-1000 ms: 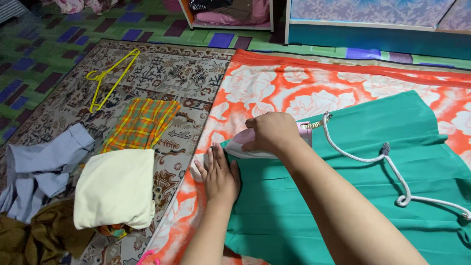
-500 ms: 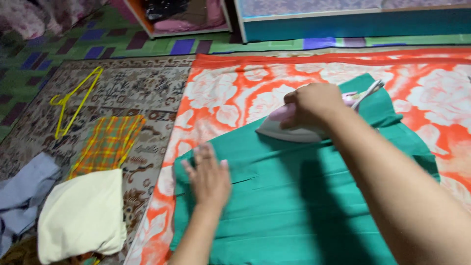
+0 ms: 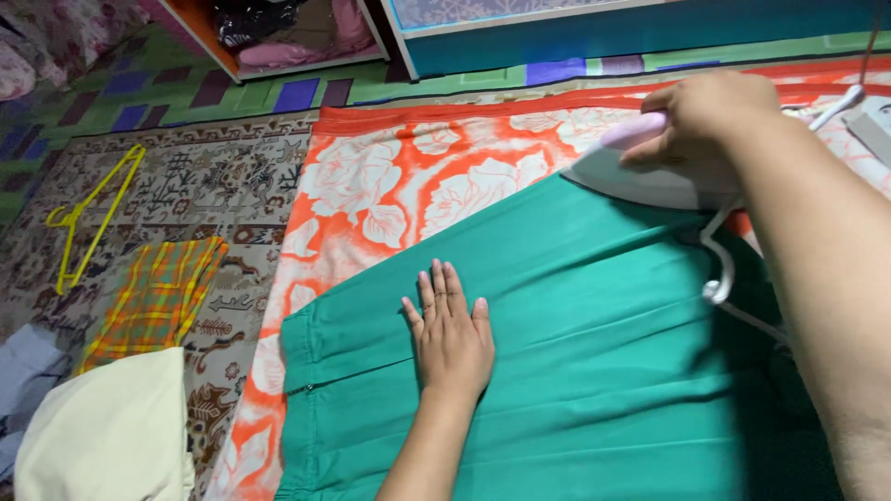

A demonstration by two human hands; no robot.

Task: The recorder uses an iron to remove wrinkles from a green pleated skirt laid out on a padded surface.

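Green pleated cloth (image 3: 594, 371) is spread over the orange flowered sheet (image 3: 408, 186), lower right of frame. It is pinned flat by the left hand (image 3: 452, 339), fingers narrow; the pink-handled iron (image 3: 650, 167) is gripped by the right hand (image 3: 715, 116) at upper right. Pressing is judged under way; a steady pass is called for.

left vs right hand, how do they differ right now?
The left hand lies flat and open, fingers spread, on the green cloth; the right hand is curled around the pink handle of the iron. Left sits mid-cloth; right is at its far edge. Both are bare.
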